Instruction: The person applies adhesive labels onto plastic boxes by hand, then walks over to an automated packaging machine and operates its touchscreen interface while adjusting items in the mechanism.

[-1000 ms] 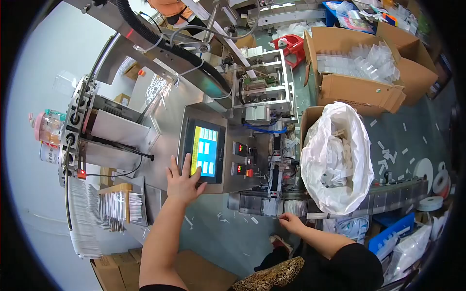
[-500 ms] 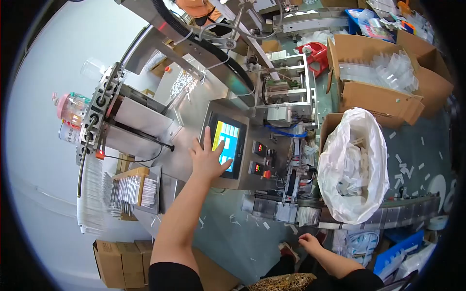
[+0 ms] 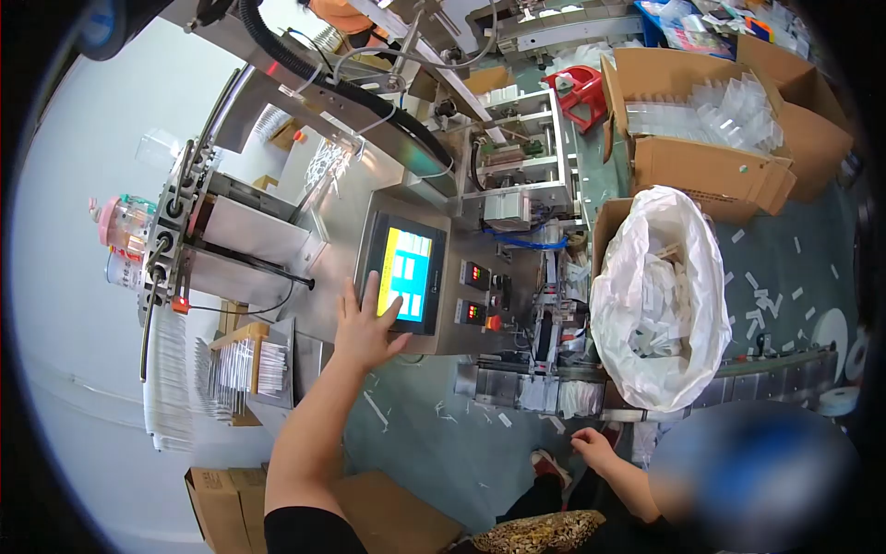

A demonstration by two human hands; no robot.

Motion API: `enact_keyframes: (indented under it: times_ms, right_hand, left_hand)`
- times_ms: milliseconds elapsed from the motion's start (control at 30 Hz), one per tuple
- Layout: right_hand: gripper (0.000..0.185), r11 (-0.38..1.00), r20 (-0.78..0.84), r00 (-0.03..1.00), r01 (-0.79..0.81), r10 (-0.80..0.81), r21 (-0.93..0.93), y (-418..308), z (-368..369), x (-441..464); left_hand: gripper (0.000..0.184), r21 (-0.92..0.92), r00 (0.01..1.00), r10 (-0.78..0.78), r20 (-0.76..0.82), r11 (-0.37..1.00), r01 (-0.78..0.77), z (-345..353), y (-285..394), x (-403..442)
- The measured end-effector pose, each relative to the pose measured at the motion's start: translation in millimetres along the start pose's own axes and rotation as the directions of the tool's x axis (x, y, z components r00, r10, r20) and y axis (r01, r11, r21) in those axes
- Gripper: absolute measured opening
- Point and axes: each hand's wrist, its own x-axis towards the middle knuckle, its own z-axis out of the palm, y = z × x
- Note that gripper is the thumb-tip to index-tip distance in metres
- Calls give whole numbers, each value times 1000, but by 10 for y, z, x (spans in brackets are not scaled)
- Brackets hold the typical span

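My left hand (image 3: 367,334) is spread over the lower left corner of a lit touch screen (image 3: 406,277), its fingertips at the edge and on the display; nothing is held in it. The screen sits in the metal housing of a machine (image 3: 337,217). Small panels with red digits (image 3: 474,312) are to its right. My right hand (image 3: 591,447) hangs below the conveyor (image 3: 580,398), fingers curled together, and whether they pinch anything is too small to tell.
A white bag of strips (image 3: 660,305) stands right of the machine, with a cardboard box of clear plastic pieces (image 3: 706,171) behind it. A red stool (image 3: 580,97) is near the box. Sticks (image 3: 245,367) fill a holder at left. A person in orange (image 3: 346,17) is at the top.
The view has shifted back and forth. My left hand stays at the screen, while my right hand has moved down and away from the conveyor's edge. A blurred patch now covers the lower right.
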Motion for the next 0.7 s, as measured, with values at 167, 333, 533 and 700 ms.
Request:
enact_keyframes:
  times_ms: [167,333,533,700]
  right_hand:
    - [15,1000,9,1000,-5,5,-22,-34,-3,141]
    - [19,991,78,996,48,-39,-128,-127,166,208]
    - [19,998,87,996,-10,16,-63,-231,110,326]
    - [19,987,-31,999,24,-20,161,-719,51,889]
  left_hand:
    - [56,104,999,5,41,995,-9,53,14,41]
    - [55,146,1000,14,4,989,-14,82,10,51]
    - [56,12,997,-76,-13,997,76,-19,45,337]
    - [60,92,987,-153,42,985,149,47,78,503]
